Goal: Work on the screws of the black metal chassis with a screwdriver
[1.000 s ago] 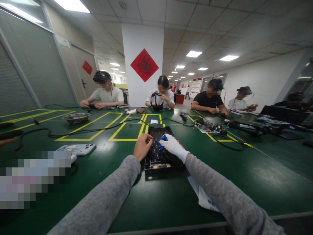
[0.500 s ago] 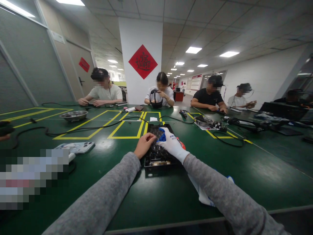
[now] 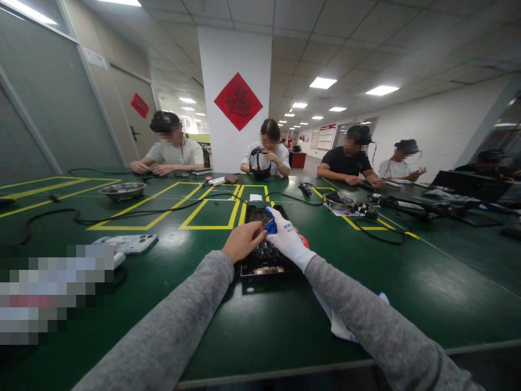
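A shallow black case (image 3: 266, 271) lies on the green table in front of me, with dark parts inside and a gold-coloured strip near its close end. Over it, my bare left hand (image 3: 245, 240) is closed, its fingertips pinched together against the other hand's fingers. My right hand (image 3: 287, 239) wears a white glove with blue fingertips and is curled over the case's right side. Anything small between the fingers is too hidden to name. Something red (image 3: 303, 239) shows just beyond the right hand. Under my right forearm lies a loose white-and-blue glove (image 3: 341, 326).
A phone (image 3: 140, 244) lies to the left, near a blurred-out patch. Metal bowls (image 3: 122, 191) stand farther off on both sides. Black cables (image 3: 179, 206) cross the table. A screwdriver-like tool (image 3: 305, 189) lies beyond the case. Several people sit opposite.
My left hand has moved slightly right, and its fingertips now meet the gloved fingers. The dark object and hand at the far left edge have mostly gone from view.
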`<control>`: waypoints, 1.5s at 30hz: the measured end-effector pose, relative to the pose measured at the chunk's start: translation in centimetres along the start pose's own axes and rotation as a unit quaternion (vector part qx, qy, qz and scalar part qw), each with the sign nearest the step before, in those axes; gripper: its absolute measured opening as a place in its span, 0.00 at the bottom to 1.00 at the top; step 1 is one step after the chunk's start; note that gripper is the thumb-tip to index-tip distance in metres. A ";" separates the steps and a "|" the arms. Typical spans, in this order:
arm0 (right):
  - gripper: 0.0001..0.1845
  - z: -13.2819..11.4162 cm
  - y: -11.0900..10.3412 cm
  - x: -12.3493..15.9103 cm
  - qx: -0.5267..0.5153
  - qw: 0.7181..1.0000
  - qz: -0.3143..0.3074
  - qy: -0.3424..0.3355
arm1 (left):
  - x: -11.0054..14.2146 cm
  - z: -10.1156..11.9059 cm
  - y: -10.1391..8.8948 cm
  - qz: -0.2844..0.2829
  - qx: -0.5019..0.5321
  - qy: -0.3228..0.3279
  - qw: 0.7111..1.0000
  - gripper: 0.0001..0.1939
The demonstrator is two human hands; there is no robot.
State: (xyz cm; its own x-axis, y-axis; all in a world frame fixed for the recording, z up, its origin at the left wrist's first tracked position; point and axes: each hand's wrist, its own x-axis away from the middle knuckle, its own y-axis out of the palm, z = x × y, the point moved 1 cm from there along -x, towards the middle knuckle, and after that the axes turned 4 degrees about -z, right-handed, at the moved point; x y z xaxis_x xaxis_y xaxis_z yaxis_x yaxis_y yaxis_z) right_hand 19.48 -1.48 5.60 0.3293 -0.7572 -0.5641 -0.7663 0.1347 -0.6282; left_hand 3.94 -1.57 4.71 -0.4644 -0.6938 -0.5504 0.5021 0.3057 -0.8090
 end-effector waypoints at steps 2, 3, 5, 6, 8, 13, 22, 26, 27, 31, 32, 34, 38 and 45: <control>0.40 -0.1 0.0 0.0 0.002 1.000 -0.001 0.003 | -0.1 0.3 -0.2 -0.005 -0.042 0.019 0.999 0.12; 0.40 -0.1 -0.1 0.0 0.002 1.000 0.000 0.005 | -0.2 0.4 -0.3 -0.005 -0.062 0.025 0.998 0.12; 0.39 -0.2 -0.1 0.0 -0.001 1.000 0.000 0.008 | -0.3 0.5 -0.3 -0.005 -0.095 0.030 0.995 0.12; 0.39 -0.3 -0.1 0.0 -0.006 1.000 0.001 0.010 | -0.4 0.6 -0.4 -0.005 -0.105 0.030 0.994 0.12; 0.39 -0.4 -0.1 -0.1 -0.018 1.000 0.003 0.014 | -0.5 0.6 -0.3 -0.009 -0.115 0.034 0.993 0.11; 0.38 -0.2 -0.3 -0.2 -0.053 0.998 0.008 0.028 | -0.4 0.4 0.0 0.013 -0.087 0.016 0.996 0.11; 0.08 1.4 0.4 -0.5 -0.031 0.998 -0.023 0.044 | 0.2 0.1 0.3 0.069 0.032 -0.051 0.996 0.12; 0.11 1.1 0.3 -0.6 -0.068 0.997 0.031 0.029 | 0.2 0.0 0.4 0.082 0.070 -0.077 0.991 0.13; 0.11 1.0 0.2 -0.6 -0.085 0.995 0.039 0.027 | 0.2 0.0 0.4 0.081 0.076 -0.079 0.991 0.13; 0.10 0.3 0.0 -0.5 -0.159 0.986 0.032 0.027 | 0.2 0.2 0.3 0.070 0.083 -0.064 0.992 0.13; 0.10 0.2 0.0 -0.5 -0.169 0.985 0.026 0.026 | 0.1 0.2 0.3 0.064 0.083 -0.057 0.993 0.13; 0.09 -0.1 -0.1 -0.4 -0.181 0.983 0.017 0.024 | 0.1 0.4 0.2 0.051 0.082 -0.043 0.994 0.13; 0.09 -0.3 -0.2 -0.5 -0.184 0.982 0.006 0.030 | 0.0 0.4 0.1 0.046 0.082 -0.031 0.995 0.13; 0.12 0.4 0.0 -0.7 -0.192 0.980 -0.018 0.039 | -0.1 0.3 0.3 0.049 0.097 -0.017 0.994 0.12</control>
State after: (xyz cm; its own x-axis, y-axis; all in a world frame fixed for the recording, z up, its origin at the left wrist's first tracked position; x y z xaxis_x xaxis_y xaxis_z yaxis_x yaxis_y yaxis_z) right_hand 19.52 -0.67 5.81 0.3282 -0.8061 -0.4925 -0.9111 -0.1326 -0.3902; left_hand 4.35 -1.56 4.58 -0.3841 -0.6891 -0.6146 0.6761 0.2434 -0.6954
